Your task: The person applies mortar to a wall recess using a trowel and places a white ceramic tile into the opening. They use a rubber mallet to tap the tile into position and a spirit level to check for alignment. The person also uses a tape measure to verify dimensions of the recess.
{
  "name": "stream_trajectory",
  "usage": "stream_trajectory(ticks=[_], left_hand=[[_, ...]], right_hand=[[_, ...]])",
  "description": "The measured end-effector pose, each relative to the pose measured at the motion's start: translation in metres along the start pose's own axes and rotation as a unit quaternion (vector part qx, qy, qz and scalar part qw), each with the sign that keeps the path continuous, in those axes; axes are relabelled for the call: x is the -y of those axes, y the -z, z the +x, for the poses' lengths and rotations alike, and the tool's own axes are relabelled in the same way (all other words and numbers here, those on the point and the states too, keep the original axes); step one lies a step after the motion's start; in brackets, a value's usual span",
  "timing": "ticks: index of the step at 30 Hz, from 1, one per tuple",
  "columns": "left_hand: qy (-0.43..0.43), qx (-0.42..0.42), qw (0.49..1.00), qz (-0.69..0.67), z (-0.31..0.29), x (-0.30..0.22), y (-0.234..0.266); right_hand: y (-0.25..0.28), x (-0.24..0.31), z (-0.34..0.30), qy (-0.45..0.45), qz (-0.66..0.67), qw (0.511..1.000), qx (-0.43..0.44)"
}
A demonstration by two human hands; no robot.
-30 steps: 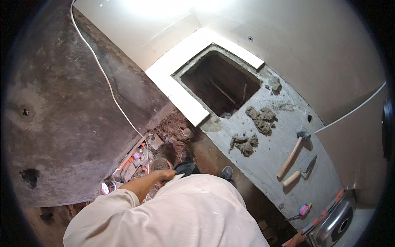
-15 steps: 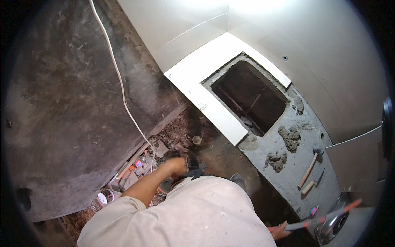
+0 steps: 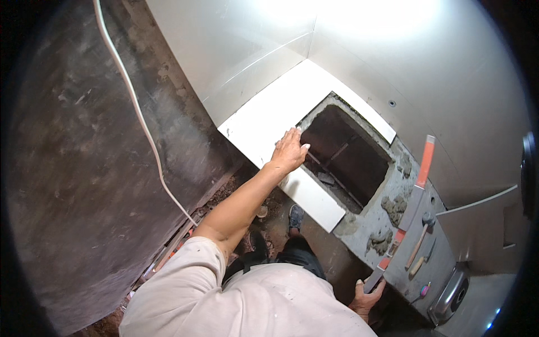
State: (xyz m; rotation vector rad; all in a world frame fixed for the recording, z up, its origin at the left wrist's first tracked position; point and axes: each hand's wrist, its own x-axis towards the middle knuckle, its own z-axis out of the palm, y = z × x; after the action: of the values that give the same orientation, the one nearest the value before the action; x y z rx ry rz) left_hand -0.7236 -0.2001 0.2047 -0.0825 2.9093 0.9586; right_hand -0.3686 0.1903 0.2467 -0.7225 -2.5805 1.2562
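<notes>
My left hand [image 3: 289, 150] lies on the white slab [image 3: 315, 196], its fingers stretched out by the left rim of the rectangular opening [image 3: 351, 160]. The slab runs round part of that opening. At the lower right, my right hand [image 3: 366, 297] grips the lower end of a long orange and grey spirit level [image 3: 412, 205]. The level is held up at a slant over the grey concrete counter [image 3: 352, 240], and its far end reaches toward the back wall. Two lumps of wet mortar [image 3: 394, 210] lie on the concrete beside it.
Right of the level lie a hammer [image 3: 416, 247] and a small trowel with a wooden handle [image 3: 417, 265]. A pink round item [image 3: 424, 290] sits near a metal sink [image 3: 449, 295]. At left, a white cable [image 3: 138, 109] hangs across a dark surface [image 3: 84, 168].
My left hand has moved from beside my body up onto the white slab. The level has swung from lying sideways to pointing away from me, over the counter.
</notes>
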Motion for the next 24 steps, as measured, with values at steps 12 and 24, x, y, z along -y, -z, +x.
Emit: stream_trajectory(ticks=[12,24], left_hand=[[0.037,-0.049,0.993,0.105,0.261,0.025,-0.018],[0.111,-0.124,0.970,0.175,0.299,0.087,-0.024]], right_hand=[[-0.086,0.033,0.202,0.073,-0.044,0.988,0.126],[-0.106,0.045,0.269,0.065,-0.072,0.986,0.135]])
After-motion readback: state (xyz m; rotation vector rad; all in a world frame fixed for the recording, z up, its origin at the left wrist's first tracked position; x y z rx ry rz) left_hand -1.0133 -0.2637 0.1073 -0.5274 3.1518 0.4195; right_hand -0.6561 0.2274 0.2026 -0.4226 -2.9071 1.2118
